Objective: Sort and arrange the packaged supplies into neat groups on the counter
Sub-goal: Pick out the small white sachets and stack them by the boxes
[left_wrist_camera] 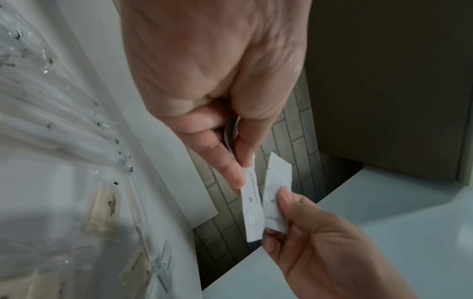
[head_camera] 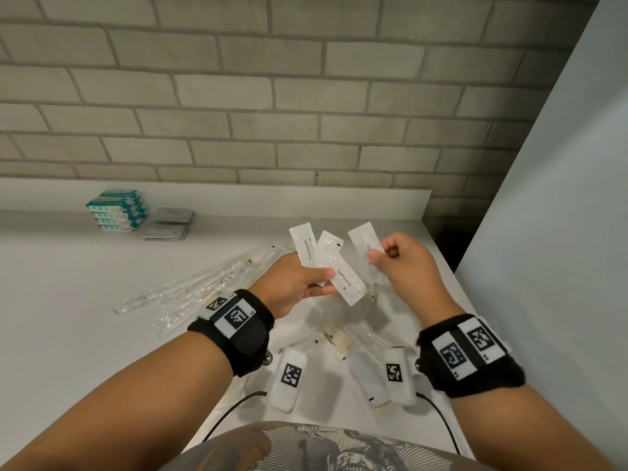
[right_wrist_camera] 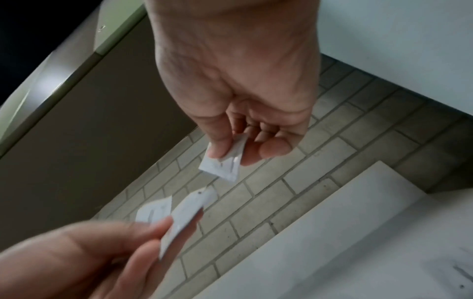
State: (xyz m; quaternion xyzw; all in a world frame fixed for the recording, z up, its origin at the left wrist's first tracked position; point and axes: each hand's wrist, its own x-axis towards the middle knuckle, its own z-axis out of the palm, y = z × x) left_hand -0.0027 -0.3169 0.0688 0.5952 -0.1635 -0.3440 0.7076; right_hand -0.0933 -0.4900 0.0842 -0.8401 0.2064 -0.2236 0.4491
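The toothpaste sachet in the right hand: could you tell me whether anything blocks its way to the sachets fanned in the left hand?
Nothing visible does. The right hand pinches its sachet beside the left hand's fan of sachets, with only open air between them.

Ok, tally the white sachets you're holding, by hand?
Left hand sachets: 3
Right hand sachet: 1
Total: 4
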